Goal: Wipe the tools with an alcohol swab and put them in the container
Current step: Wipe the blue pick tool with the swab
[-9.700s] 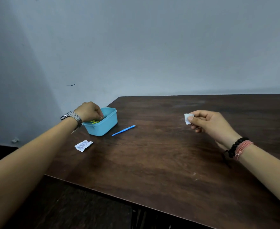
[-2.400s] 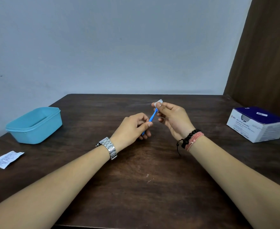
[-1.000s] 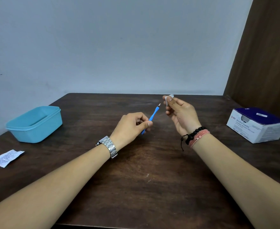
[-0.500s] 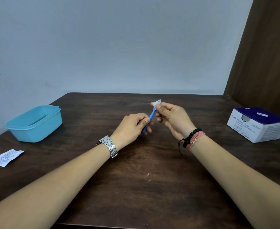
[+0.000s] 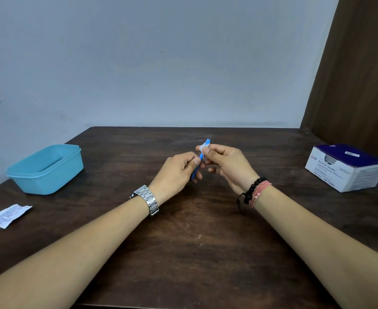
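Note:
A thin blue tool with a small metal tip stands tilted above the middle of the dark wooden table. My left hand grips its lower half. My right hand pinches a white alcohol swab around the tool's shaft, just below the tip. The light blue plastic container sits on the table at the far left, well away from both hands; its contents are hidden from this angle.
A white and purple box of alcohol swabs stands at the table's right edge. A torn white swab wrapper lies near the left front edge. A grey wall runs behind the table, with a brown panel at the right.
My right hand has slid the swab down the tool towards my left hand, so the metal tip now shows above it. A second ago the swab was off the tool.

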Demonstrator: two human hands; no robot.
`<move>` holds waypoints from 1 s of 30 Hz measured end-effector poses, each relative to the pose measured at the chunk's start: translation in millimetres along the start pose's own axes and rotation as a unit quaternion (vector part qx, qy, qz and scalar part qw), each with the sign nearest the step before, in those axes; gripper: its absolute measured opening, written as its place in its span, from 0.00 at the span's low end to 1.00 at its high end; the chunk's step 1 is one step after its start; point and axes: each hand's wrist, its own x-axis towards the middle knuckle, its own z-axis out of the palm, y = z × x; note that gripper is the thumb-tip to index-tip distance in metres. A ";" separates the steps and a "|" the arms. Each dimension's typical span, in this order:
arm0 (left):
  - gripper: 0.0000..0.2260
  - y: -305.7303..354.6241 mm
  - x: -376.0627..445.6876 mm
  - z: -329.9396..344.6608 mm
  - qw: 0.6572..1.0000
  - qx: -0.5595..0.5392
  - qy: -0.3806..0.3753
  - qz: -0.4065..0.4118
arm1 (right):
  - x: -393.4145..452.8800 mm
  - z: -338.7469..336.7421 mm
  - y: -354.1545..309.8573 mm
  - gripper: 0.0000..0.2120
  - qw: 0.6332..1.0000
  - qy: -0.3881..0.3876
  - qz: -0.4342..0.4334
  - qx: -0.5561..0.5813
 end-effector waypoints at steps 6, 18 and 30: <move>0.12 0.4 0.0 -1.7 1.000 -0.001 0.000 0.007 | -1.2 5.1 -6.3 0.09 0.997 0.055 -0.035 0.033; 0.12 -0.8 0.1 -1.8 1.000 -0.012 0.000 0.003 | -2.7 3.8 -7.4 0.08 0.999 0.044 -0.030 -0.002; 0.12 -3.2 -0.1 -1.2 0.999 -0.029 -0.014 -0.026 | -3.3 6.2 -0.8 0.09 0.999 -0.007 -0.002 -0.046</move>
